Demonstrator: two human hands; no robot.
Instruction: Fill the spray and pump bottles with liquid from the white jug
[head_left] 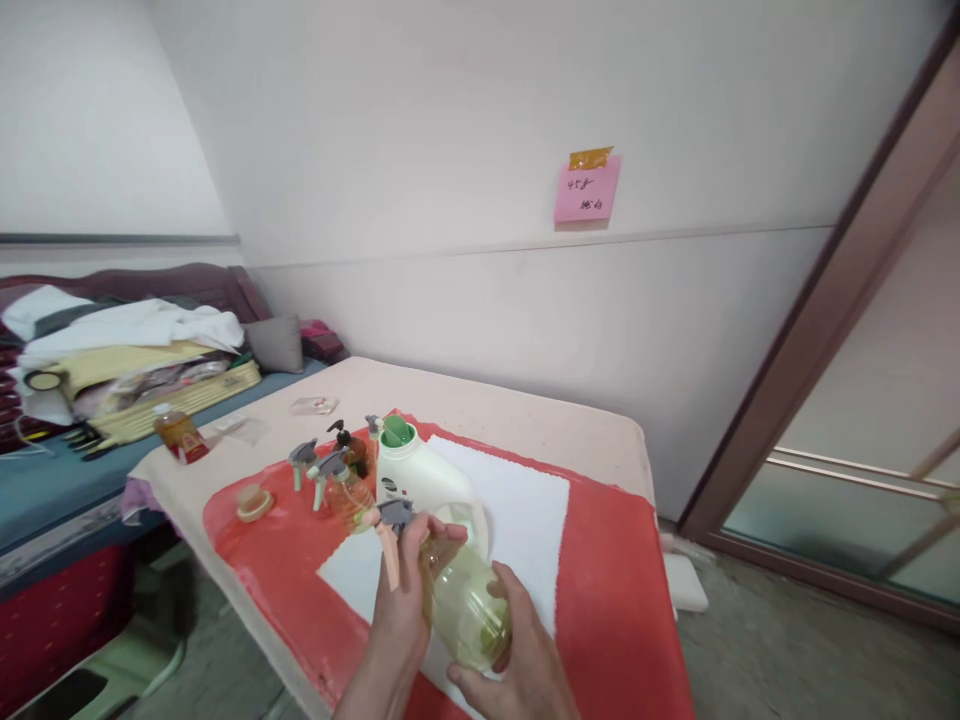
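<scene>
My left hand (401, 610) is wrapped round the neck of a pale yellow-green spray bottle (465, 605), just below its grey and peach trigger head (391, 535). My right hand (517, 660) cups the bottle's base from below. The bottle lies tilted, nozzle toward the far left, above a white cloth (517, 510) on a red mat (615, 560). Behind it stand a white jug with an open green mouth (416, 470) and several small orange spray bottles (341, 485).
A round peach cap (253, 502) lies on the mat's left. A small amber bottle (178, 432) and a clear plastic piece (315, 405) rest on the beige table (525, 415). A cluttered bed (112, 370) is at left, a sliding door (862, 450) at right.
</scene>
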